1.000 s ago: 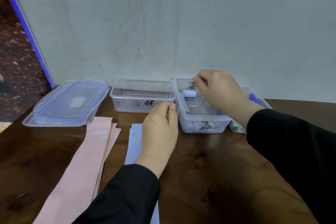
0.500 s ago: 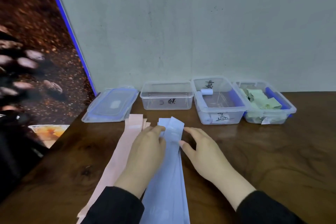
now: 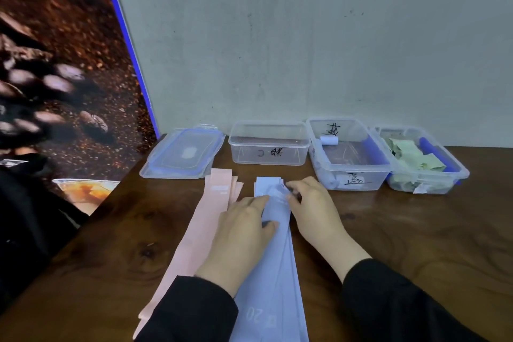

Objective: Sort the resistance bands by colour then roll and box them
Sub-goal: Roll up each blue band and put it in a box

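A stack of pale blue bands (image 3: 273, 280) lies lengthwise on the wooden table, beside a stack of pink bands (image 3: 205, 219). My left hand (image 3: 241, 233) rests on the blue stack with its thumb on the top band. My right hand (image 3: 313, 208) pinches the far end of the top blue band, which is creased and lifted a little there. Three clear boxes stand by the wall: an empty one (image 3: 269, 144), a middle one (image 3: 349, 155) with a rolled blue band (image 3: 329, 140), and a right one (image 3: 424, 161) holding green bands (image 3: 413, 155).
Clear lids with blue rims (image 3: 183, 154) are stacked at the back left. The table's left edge runs diagonally past a dark patterned floor. A grey wall stands right behind the boxes. Bare wood lies to the right of my hands.
My right hand left the middle box and came down to the blue stack. Both hands have slid toward the far end, and the top band's end is now creased and raised.
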A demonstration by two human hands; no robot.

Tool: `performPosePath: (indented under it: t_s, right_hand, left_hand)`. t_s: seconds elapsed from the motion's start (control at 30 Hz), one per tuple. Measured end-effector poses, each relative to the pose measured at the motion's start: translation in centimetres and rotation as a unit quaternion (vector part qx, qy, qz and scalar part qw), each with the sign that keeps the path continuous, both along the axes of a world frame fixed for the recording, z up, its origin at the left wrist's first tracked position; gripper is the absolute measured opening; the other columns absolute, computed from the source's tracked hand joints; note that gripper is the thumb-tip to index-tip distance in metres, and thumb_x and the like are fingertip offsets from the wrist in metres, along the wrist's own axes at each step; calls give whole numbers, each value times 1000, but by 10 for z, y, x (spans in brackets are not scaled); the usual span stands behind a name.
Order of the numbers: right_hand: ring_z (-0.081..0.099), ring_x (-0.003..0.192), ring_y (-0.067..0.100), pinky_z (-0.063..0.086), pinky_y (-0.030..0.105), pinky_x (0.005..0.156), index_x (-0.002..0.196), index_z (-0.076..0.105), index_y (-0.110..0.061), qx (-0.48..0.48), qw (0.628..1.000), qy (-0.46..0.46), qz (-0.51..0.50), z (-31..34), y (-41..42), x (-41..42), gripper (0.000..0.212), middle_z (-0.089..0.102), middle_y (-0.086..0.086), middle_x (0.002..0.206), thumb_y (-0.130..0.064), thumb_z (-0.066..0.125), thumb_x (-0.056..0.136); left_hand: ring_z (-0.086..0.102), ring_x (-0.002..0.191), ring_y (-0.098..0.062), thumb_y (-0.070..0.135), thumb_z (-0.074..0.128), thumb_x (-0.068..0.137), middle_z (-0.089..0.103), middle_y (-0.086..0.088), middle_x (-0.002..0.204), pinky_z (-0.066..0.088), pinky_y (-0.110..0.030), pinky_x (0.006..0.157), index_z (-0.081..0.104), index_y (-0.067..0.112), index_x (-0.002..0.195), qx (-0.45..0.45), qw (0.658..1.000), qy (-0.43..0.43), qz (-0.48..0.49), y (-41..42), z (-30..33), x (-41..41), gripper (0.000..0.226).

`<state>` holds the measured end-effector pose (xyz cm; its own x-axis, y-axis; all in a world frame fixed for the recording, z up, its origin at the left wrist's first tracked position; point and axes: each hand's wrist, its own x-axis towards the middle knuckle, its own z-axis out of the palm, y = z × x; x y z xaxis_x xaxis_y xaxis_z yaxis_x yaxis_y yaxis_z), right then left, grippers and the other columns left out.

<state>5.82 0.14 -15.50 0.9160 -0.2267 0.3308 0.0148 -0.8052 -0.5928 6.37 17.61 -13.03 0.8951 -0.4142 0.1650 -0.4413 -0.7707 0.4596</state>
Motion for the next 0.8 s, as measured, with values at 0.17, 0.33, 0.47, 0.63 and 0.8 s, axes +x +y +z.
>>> performPosePath:
  t_s: [0.17, 0.33, 0.47, 0.63, 0.8]
  right_hand:
    - [57, 87, 1, 40, 6, 70, 96, 64, -27, 128, 989, -72, -18, 27, 1, -24, 16, 62, -7, 95, -17, 54, 103]
    - [65, 82, 23, 56, 41, 74, 100, 67, -32, 249, 961, -120, -28, 75, -12, -71, 20, 71, 4, 87, -20, 53, 104]
    - [66, 73, 6, 59, 32, 67, 94, 68, -36, 295, 938, -168, -74, 112, -36, -108, 25, 72, -10, 84, -18, 54, 103]
    - [66, 68, 12, 55, 27, 56, 98, 73, -19, 376, 893, -209, -129, 142, -76, -144, 13, 74, -4, 80, -14, 61, 98]
    - [63, 70, 15, 56, 32, 57, 89, 73, -24, 366, 892, -220, -151, 143, -111, -154, 15, 72, -1, 81, -15, 63, 95]
  left_hand:
    - [59, 115, -12, 36, 57, 99, 61, 8, 134, 48, -25, 95, 39, 27, 151, -97, 995, 38, 8, 0, 9, -7, 56]
    - [47, 62, -4, 36, 56, 100, 50, 12, 65, 41, -23, 58, 58, 24, 81, -140, 986, 78, -45, -6, 29, -24, 23]
    - [35, 57, -7, 39, 54, 100, 34, 5, 62, 31, -24, 58, 43, 9, 74, -143, 973, 133, -125, -15, 49, -45, 41]
    - [51, 70, -12, 33, 52, 102, 58, -12, 81, 39, -30, 68, 60, 15, 84, -150, 942, 218, -204, -34, 69, -80, 27]
    - [72, 90, -16, 36, 51, 104, 74, 5, 97, 56, -35, 72, 68, 20, 98, -211, 904, 315, -197, -64, 80, -127, 24]
